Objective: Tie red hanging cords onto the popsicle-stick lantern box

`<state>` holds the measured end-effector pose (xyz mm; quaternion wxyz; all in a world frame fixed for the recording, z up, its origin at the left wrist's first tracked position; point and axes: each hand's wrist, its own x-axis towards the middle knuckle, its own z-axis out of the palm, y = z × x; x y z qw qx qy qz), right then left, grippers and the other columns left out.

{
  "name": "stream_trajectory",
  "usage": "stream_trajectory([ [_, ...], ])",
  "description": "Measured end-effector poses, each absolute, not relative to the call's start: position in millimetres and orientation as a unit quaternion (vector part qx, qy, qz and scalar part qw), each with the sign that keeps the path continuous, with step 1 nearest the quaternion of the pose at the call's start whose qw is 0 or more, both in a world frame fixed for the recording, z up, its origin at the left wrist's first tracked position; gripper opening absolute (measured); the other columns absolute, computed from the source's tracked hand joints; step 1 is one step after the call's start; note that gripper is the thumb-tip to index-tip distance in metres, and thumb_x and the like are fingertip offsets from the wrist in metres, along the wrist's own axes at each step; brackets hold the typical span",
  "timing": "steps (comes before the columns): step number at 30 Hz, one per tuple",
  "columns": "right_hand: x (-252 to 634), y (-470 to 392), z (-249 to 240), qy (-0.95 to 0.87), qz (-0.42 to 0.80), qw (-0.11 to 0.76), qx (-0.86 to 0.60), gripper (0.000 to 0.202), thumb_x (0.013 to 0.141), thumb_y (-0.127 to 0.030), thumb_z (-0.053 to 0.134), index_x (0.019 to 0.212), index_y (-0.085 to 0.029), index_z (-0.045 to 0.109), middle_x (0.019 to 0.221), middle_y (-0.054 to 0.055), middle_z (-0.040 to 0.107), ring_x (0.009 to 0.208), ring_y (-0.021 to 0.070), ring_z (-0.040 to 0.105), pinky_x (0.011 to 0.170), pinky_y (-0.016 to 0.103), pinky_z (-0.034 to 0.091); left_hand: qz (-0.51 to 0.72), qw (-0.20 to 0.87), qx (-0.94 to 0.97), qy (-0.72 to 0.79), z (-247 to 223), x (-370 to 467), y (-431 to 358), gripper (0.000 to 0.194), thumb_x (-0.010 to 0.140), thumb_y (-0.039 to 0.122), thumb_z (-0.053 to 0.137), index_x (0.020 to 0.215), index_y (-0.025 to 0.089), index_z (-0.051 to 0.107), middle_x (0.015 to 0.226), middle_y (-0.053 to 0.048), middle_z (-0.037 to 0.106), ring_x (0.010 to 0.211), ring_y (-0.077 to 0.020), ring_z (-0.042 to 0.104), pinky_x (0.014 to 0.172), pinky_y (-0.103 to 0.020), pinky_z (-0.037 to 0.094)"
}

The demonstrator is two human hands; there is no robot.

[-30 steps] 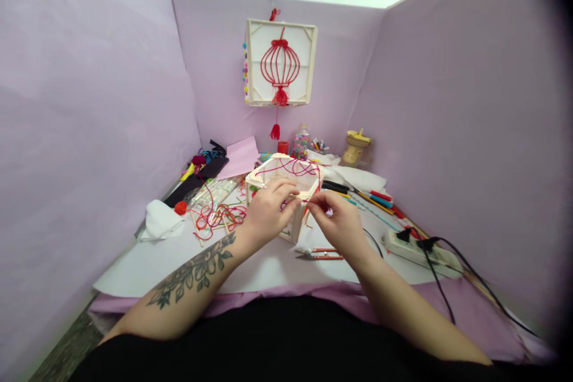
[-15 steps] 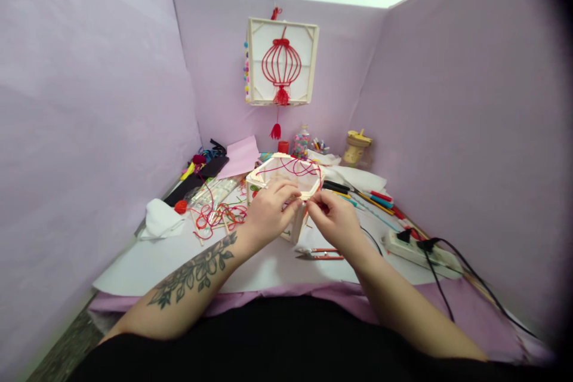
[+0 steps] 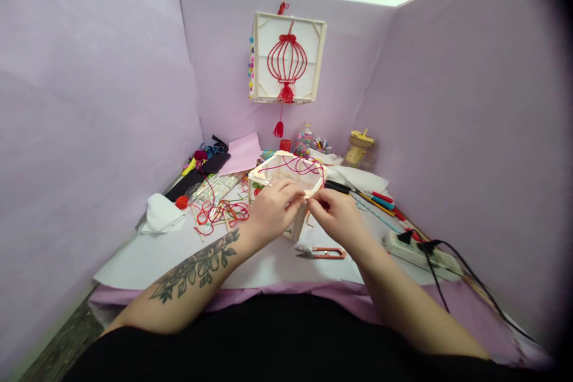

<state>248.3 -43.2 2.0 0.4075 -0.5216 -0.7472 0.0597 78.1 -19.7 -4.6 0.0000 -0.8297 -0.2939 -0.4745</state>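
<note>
A white lantern frame (image 3: 299, 228) of wooden sticks stands on the table before me, its top open. Dark red yarn (image 3: 301, 165) crosses loosely over that opening and runs down at the right toward my fingers. My left hand (image 3: 276, 208) is closed on the frame's near top corner, thumb and fingers pinching the rim. Close beside it, my right hand (image 3: 335, 212) pinches the yarn at the same corner; the fingertips cover most of the strand. Red-handled thread snips (image 3: 323, 253) lie just below the frame.
A finished lantern (image 3: 289, 57) hangs at the back. Tangled red yarn (image 3: 219, 215), a white cloth (image 3: 163, 213) and pink paper (image 3: 242, 152) lie left. On the right are pens (image 3: 380, 203), a power strip (image 3: 421, 255) with cables, and a yellow-lidded cup (image 3: 358, 148). Lilac panels enclose the table.
The view has shifted slightly, so the scene sits a little further right. Both hands stay at the frame's corner, with only small finger movement. My right hand no longer overlaps the snips' handle end.
</note>
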Motion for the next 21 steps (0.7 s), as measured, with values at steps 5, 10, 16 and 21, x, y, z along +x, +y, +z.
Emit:
stream_trajectory([
  [5, 254, -43, 1, -0.74, 0.122, 0.415, -0.515, 0.025, 0.083, -0.034, 0.054, 0.065, -0.017, 0.057, 0.058, 0.0, 0.055, 0.054, 0.0112, 0.047, 0.051, 0.023, 0.033, -0.473, -0.012, -0.829, -0.298, -5, 76, -21, 0.005, 0.086, 0.017, 0.06, 0.088, 0.019, 0.064, 0.095, -0.005, 0.066, 0.092, -0.0178, 0.062, 0.082, -0.033, 0.052],
  [10, 257, -46, -2, -0.737, 0.149, 0.438, -0.493, 0.019, 0.081, -0.035, 0.06, 0.078, -0.017, 0.057, 0.068, 0.001, 0.059, 0.058, 0.0115, 0.05, 0.055, 0.024, 0.04, -0.474, -0.006, -0.829, -0.296, -5, 76, -21, 0.005, 0.086, 0.016, 0.06, 0.088, 0.018, 0.064, 0.095, -0.005, 0.066, 0.092, -0.0175, 0.062, 0.082, -0.033, 0.051],
  [16, 255, -47, -6, -0.728, 0.135, 0.49, -0.459, 0.013, 0.082, -0.029, 0.059, 0.077, -0.018, 0.054, 0.069, 0.001, 0.058, 0.062, 0.0118, 0.051, 0.059, 0.024, 0.042, -0.476, -0.01, -0.828, -0.296, -5, 76, -21, 0.006, 0.087, 0.017, 0.059, 0.088, 0.019, 0.065, 0.095, -0.005, 0.065, 0.092, -0.017, 0.062, 0.082, -0.033, 0.051],
  [21, 256, -44, -12, -0.725, 0.116, 0.488, -0.472, 0.011, 0.083, -0.027, 0.056, 0.076, -0.019, 0.057, 0.067, 0.0, 0.058, 0.06, 0.0125, 0.05, 0.059, 0.025, 0.04, -0.477, -0.011, -0.827, -0.296, -5, 76, -22, 0.006, 0.087, 0.016, 0.06, 0.088, 0.018, 0.065, 0.096, -0.005, 0.066, 0.093, -0.0175, 0.062, 0.083, -0.032, 0.051],
])
